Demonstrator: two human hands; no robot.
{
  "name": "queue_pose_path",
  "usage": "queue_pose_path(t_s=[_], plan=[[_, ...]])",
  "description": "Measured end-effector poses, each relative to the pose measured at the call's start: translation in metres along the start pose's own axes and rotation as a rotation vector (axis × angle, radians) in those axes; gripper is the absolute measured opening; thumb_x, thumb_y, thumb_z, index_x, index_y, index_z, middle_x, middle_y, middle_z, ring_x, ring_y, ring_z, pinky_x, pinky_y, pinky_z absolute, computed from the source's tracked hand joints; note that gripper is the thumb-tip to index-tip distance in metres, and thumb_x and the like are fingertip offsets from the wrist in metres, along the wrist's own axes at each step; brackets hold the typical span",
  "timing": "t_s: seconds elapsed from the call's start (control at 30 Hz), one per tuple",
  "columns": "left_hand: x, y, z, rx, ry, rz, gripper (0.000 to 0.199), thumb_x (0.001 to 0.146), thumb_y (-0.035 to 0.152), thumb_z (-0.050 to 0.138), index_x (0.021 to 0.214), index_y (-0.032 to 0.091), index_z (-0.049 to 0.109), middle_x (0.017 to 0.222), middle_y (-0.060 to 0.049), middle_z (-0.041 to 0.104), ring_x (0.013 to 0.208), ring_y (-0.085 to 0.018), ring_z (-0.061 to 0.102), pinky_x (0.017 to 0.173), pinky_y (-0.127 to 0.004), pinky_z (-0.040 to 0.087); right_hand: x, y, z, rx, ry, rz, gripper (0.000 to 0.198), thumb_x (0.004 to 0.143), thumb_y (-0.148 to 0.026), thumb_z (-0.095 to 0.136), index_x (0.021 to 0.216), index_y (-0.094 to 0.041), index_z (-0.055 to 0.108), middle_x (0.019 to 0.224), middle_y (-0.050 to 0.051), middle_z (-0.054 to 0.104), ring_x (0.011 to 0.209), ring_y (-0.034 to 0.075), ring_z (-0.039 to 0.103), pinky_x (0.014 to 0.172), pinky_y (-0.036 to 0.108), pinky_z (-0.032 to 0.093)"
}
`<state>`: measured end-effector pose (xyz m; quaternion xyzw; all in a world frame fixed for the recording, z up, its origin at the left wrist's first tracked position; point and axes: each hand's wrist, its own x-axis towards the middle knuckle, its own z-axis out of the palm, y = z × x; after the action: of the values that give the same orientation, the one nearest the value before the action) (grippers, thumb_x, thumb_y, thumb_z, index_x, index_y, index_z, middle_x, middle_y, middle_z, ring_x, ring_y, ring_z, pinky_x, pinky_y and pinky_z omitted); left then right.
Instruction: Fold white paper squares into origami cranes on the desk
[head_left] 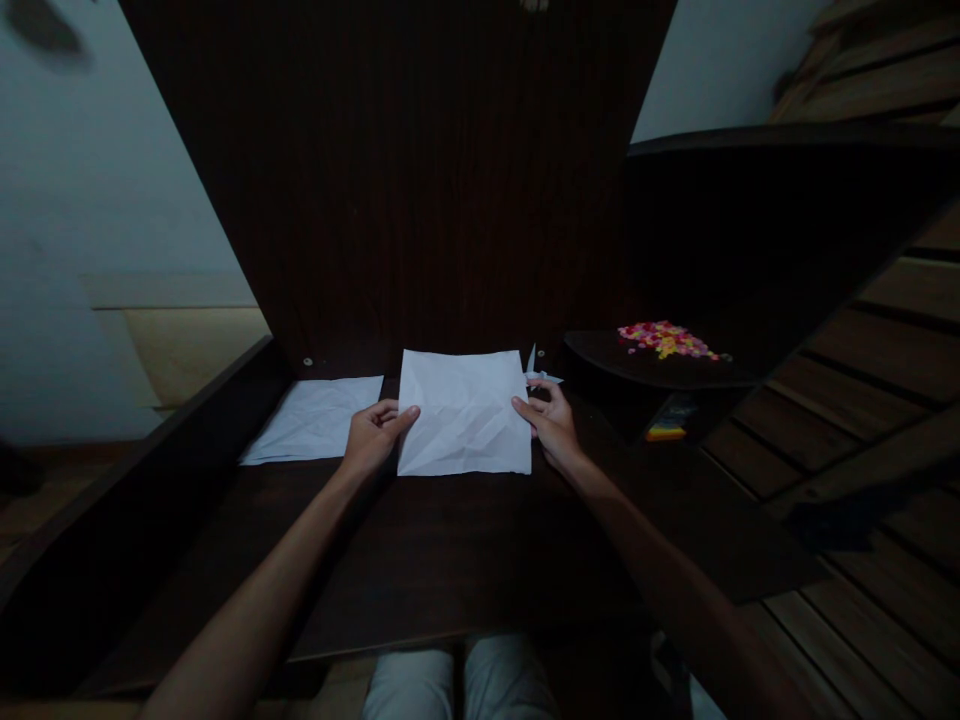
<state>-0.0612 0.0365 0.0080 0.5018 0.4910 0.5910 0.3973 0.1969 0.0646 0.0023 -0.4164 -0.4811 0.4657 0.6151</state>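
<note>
A creased white sheet of paper [463, 412] is held up over the dark desk, facing me. My left hand [373, 432] pinches its left edge, thumb on the front and fingers behind. On the opposite edge my right hand [553, 424] grips the paper the same way, its fingers partly hidden. Just behind the right hand a folded paper piece [534, 372] with pointed tips shows in part; I cannot tell whether it is touched. More wrinkled white paper [315, 418] lies flat on the desk to the left of my left hand.
The dark wooden desk [450, 570] has a tall back panel and a raised left side wall [135, 470]. At the right, a rounded shelf [600, 350] bears a heap of small pink, red and yellow pieces [667, 340]. Below it sits a yellow-orange item [666, 434]. Wooden slats [862, 400] stand farther right.
</note>
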Motion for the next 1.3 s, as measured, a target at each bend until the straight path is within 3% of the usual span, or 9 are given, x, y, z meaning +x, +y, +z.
queue_pose_path(t_s=[0.1, 0.2, 0.37, 0.57, 0.7, 0.87, 1.0, 1.17, 1.3], plan=[[-0.001, 0.003, 0.001, -0.008, 0.012, 0.038, 0.054, 0.060, 0.039, 0.078, 0.106, 0.016, 0.062, 0.064, -0.001, 0.064, 0.055, -0.013, 0.058, 0.051, -0.021, 0.043, -0.001, -0.001, 0.000, -0.048, 0.001, -0.077, 0.056, 0.061, -0.043, 0.077, 0.107, -0.027, 0.049, 0.060, -0.006, 0.057, 0.042, 0.010, 0.048, 0.039, 0.021, 0.032], [-0.002, 0.004, -0.001, 0.093, 0.048, 0.161, 0.069, 0.066, 0.035, 0.074, 0.129, 0.019, 0.050, 0.059, 0.005, 0.058, 0.048, -0.009, 0.049, 0.048, -0.019, 0.037, -0.002, -0.001, -0.002, -0.150, -0.041, -0.132, 0.039, 0.063, -0.046, 0.074, 0.091, -0.023, 0.061, 0.056, -0.004, 0.053, 0.044, 0.010, 0.044, 0.041, 0.023, 0.032], [-0.003, 0.006, -0.006, 0.345, 0.088, 0.304, 0.030, 0.073, 0.038, 0.067, 0.094, 0.017, 0.073, 0.077, -0.005, 0.068, 0.062, -0.015, 0.054, 0.060, -0.026, 0.043, -0.004, -0.002, -0.004, -0.298, -0.058, -0.249, 0.032, 0.059, -0.041, 0.077, 0.081, -0.018, 0.071, 0.049, -0.005, 0.044, 0.045, 0.009, 0.035, 0.043, 0.024, 0.027], [-0.007, 0.012, -0.005, 0.344, 0.137, 0.296, 0.027, 0.072, 0.038, 0.067, 0.090, 0.020, 0.075, 0.076, -0.004, 0.069, 0.065, -0.018, 0.055, 0.064, -0.028, 0.044, -0.007, -0.003, -0.003, -0.351, -0.009, -0.281, 0.033, 0.064, -0.043, 0.072, 0.086, -0.019, 0.074, 0.064, 0.001, 0.060, 0.054, 0.011, 0.045, 0.050, 0.026, 0.038], [-0.005, 0.010, -0.004, 0.353, 0.184, 0.338, 0.024, 0.071, 0.037, 0.068, 0.087, 0.021, 0.075, 0.076, -0.004, 0.067, 0.066, -0.017, 0.054, 0.065, -0.028, 0.043, -0.007, -0.005, -0.002, -0.342, 0.023, -0.369, 0.025, 0.067, -0.040, 0.072, 0.084, -0.022, 0.075, 0.080, 0.005, 0.067, 0.072, 0.017, 0.057, 0.068, 0.031, 0.047], [-0.001, 0.008, -0.004, 0.165, 0.146, 0.246, 0.021, 0.067, 0.035, 0.072, 0.080, 0.018, 0.074, 0.081, -0.005, 0.069, 0.076, -0.019, 0.059, 0.070, -0.028, 0.044, -0.005, -0.001, 0.001, -0.161, 0.013, -0.209, 0.027, 0.063, -0.041, 0.075, 0.082, -0.022, 0.073, 0.083, 0.005, 0.071, 0.076, 0.021, 0.062, 0.071, 0.035, 0.050], [0.001, 0.005, -0.003, -0.020, 0.146, 0.136, 0.020, 0.063, 0.032, 0.074, 0.076, 0.018, 0.072, 0.070, -0.002, 0.064, 0.065, -0.015, 0.055, 0.057, -0.024, 0.039, -0.004, 0.002, 0.002, -0.022, -0.008, -0.104, 0.033, 0.059, -0.037, 0.079, 0.085, -0.020, 0.070, 0.090, 0.007, 0.071, 0.083, 0.022, 0.065, 0.073, 0.035, 0.051], [0.003, -0.001, -0.001, -0.160, 0.079, 0.053, 0.026, 0.060, 0.027, 0.077, 0.084, 0.019, 0.072, 0.058, 0.004, 0.051, 0.050, -0.008, 0.042, 0.048, -0.021, 0.031, -0.006, -0.001, 0.004, 0.140, -0.052, -0.034, 0.051, 0.057, -0.030, 0.079, 0.105, -0.023, 0.063, 0.098, 0.006, 0.070, 0.089, 0.023, 0.065, 0.078, 0.036, 0.052], [0.002, 0.002, 0.000, -0.100, 0.062, 0.063, 0.034, 0.061, 0.027, 0.074, 0.093, 0.019, 0.072, 0.069, 0.000, 0.059, 0.059, -0.011, 0.050, 0.051, -0.022, 0.037, -0.008, -0.003, 0.005, 0.210, -0.073, 0.013, 0.073, 0.057, -0.026, 0.078, 0.124, -0.027, 0.050, 0.097, 0.004, 0.070, 0.086, 0.023, 0.067, 0.076, 0.036, 0.053]])
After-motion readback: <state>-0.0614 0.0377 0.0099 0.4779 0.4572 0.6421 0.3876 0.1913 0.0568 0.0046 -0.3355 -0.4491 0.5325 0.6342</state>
